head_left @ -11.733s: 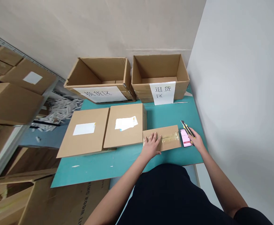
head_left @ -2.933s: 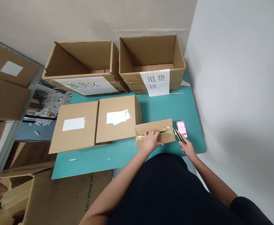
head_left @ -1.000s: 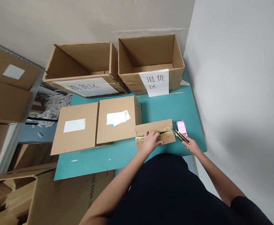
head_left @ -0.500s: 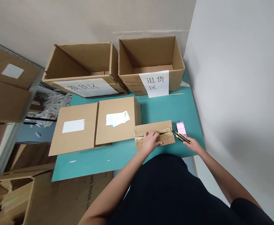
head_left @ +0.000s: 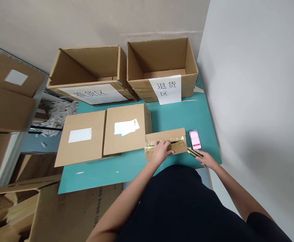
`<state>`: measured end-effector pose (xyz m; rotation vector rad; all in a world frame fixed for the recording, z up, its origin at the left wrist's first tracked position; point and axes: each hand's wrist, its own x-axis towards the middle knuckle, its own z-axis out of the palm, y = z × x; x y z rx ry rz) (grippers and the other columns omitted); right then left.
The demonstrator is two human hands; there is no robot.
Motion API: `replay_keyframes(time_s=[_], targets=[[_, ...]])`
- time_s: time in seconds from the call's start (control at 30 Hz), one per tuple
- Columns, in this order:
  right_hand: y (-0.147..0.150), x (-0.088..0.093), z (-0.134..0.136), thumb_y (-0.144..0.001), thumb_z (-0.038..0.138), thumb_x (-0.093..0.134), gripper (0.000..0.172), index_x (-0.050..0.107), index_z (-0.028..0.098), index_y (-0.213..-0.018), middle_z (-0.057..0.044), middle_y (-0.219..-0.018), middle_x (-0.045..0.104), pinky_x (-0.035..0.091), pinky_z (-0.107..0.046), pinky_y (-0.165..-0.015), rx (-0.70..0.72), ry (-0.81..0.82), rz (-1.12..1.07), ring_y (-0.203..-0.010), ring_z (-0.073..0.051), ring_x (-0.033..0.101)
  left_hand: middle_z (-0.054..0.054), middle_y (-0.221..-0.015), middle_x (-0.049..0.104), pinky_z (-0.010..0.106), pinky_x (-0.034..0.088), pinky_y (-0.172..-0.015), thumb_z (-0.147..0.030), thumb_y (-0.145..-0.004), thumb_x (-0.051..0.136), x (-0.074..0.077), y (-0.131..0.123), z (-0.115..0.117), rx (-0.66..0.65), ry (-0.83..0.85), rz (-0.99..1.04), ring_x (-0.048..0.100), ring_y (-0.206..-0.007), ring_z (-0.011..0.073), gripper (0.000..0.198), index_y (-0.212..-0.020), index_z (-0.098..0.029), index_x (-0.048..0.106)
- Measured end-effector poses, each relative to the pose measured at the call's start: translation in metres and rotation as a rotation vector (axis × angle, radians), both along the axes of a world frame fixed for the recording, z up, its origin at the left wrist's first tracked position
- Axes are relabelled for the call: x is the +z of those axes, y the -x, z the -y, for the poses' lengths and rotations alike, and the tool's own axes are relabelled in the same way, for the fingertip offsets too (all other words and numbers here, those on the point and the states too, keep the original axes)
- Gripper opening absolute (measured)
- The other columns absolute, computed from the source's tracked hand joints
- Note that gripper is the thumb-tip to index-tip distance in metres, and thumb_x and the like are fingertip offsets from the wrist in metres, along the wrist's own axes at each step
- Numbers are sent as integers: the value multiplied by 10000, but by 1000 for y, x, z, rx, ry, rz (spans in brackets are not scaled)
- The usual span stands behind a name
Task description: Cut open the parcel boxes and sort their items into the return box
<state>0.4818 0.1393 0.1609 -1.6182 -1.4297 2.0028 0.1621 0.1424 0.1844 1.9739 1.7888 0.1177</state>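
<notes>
Our left hand (head_left: 162, 151), spread, presses the box (head_left: 173, 135); right hand (head_left: 205, 160) grips the knife (head_left: 193, 153), blade indistinct; phone (head_left: 195, 140) blurred.

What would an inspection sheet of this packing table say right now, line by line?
Surface: teal table, a few small white marks, set into a room corner.
Job's things: small taped carton near the front edge; yellow-and-black utility knife just right of it.
Clutter: pink phone beside the carton; closed cartons with white labels; open cartons with paper signs at the back.
Hands: left hand rests on the small taped carton; right hand grips the utility knife, tip by the carton's right end.
Cables: nothing seen.
Surroundings: shelf of cartons at left; large carton below the table; grey wall at right.
</notes>
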Motion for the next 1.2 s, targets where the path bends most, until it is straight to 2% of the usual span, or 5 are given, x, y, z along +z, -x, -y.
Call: replay_keyframes(time_s=[0.43,0.73,0.9,1.03,1.2], targets=[[13,6,2,-784,488,660,781,475,242,-1502,30,-770,594,404,-187,-367,-164,-56,14,-480,-85,513,58,-974,668,489,327,-1069,-402,-851,740,2,1,11,-33,-154,-13,620,-979,267,246,-1005,-248,624],[22,11,0,-791,464,652,744,506,241,-1485,6,-811,648,410,-197,-341,-214,-94,67,-464,-94,527,77,-947,668,337,448,-769,-336,-975,542,26,-6,32,-32,-57,-68,650,-905,248,161,-971,-233,666],[25,16,1,-786,466,644,737,521,237,-1475,6,-810,656,399,-195,-335,-227,-105,94,-449,-89,521,34,-944,711,285,438,-697,-388,-1024,411,39,2,10,116,156,54,676,-872,217,298,-961,-253,669],[25,18,2,-785,468,657,714,544,257,-1458,12,-787,664,397,-195,-335,-239,-104,121,-438,-91,515,57,-1013,731,311,445,-721,-322,-982,500,36,8,-21,223,248,17,684,-904,250,233,-1174,-250,609],[22,17,2,-800,463,664,717,524,268,-1475,26,-740,632,397,-186,-338,-238,-80,109,-431,-83,501,103,-1163,648,362,450,-851,-245,-840,703,23,9,-45,17,83,-29,619,-1052,295,430,-1244,-250,555]])
